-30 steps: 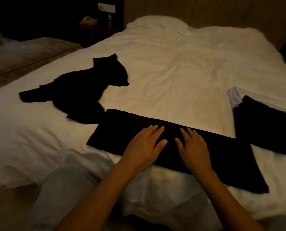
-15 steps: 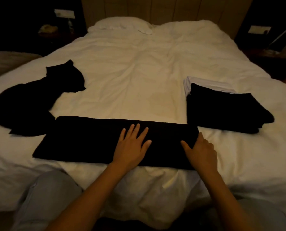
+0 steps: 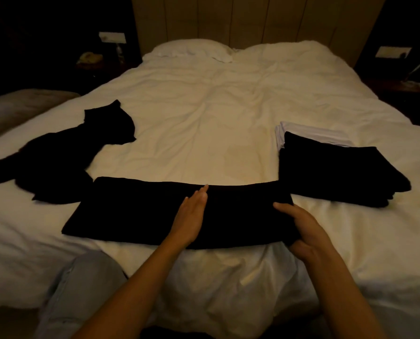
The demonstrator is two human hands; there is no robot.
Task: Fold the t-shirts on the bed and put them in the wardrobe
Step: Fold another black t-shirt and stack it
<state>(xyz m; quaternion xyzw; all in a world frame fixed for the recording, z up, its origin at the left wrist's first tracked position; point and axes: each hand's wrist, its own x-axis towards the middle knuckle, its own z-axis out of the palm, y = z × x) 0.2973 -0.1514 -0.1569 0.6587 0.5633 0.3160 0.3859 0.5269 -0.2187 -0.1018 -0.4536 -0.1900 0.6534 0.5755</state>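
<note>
A black t-shirt [image 3: 135,211], folded into a long strip, lies across the near edge of the white bed [image 3: 216,123]. My left hand [image 3: 192,216] stands on its edge with straight fingers, pressing the strip's middle. My right hand [image 3: 302,228] grips the strip's right end, thumb on top and fingers curled under it. An unfolded black t-shirt [image 3: 64,155] is crumpled at the left. At the right sits a folded black t-shirt [image 3: 336,172] on top of a folded white one [image 3: 311,134].
A pillow [image 3: 192,50] lies at the head of the bed against a wooden headboard. Dark nightstands stand on both sides. A grey sofa edge [image 3: 15,108] is at the left. My knee in grey trousers [image 3: 81,289] is against the bed's near edge.
My right hand slid from the strip's middle to its right end and took hold of it. My left hand turned from flat onto its edge. The view swung to the right.
</note>
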